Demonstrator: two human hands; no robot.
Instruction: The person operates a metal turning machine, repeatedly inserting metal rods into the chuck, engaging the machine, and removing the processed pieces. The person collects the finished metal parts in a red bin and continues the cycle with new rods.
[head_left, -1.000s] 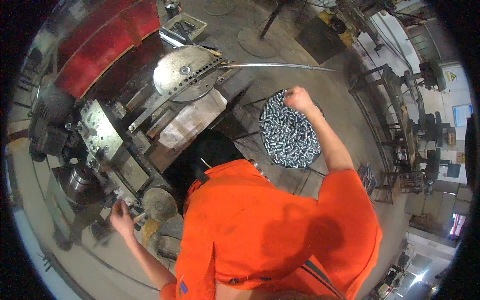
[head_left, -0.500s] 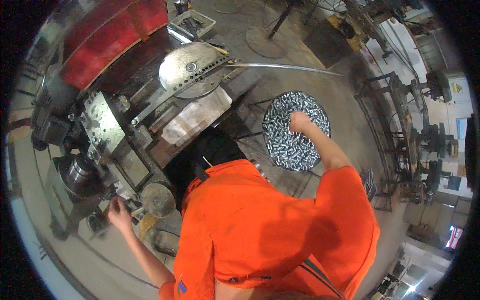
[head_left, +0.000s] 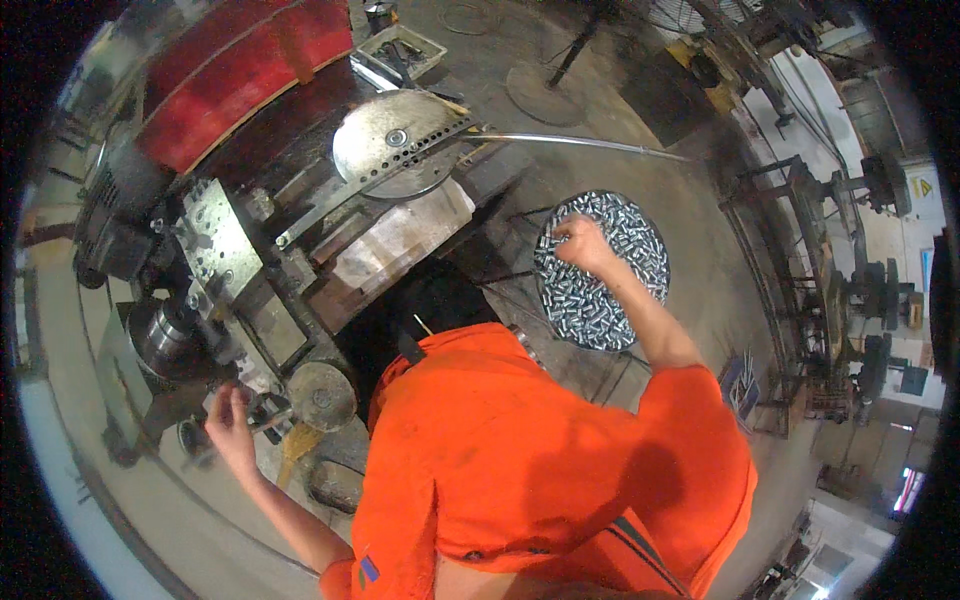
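Observation:
I am in an orange work shirt [head_left: 530,470], bent over a grimy metalworking machine [head_left: 250,260]. My right hand [head_left: 582,243] reaches into a round container [head_left: 640,250] heaped with several small shiny metal cylinders, fingers curled down on the pile. Whether it holds one I cannot tell. My left hand [head_left: 232,425] is at the machine's lower left, fingers bent around a small dark lever or part beside a round steel chuck [head_left: 165,335]. A round brownish knob [head_left: 322,395] sits just right of that hand.
A round steel disc [head_left: 395,145] with a perforated bar tops the machine, and a long thin rod [head_left: 590,145] sticks out to the right. Red curved guards [head_left: 230,80] lie behind. A tray of parts [head_left: 400,50] stands at the back. Metal racks [head_left: 810,290] line the right side.
My right hand has sunk from above the container's far rim onto the pile of cylinders. My left hand stays at the machine's lower left.

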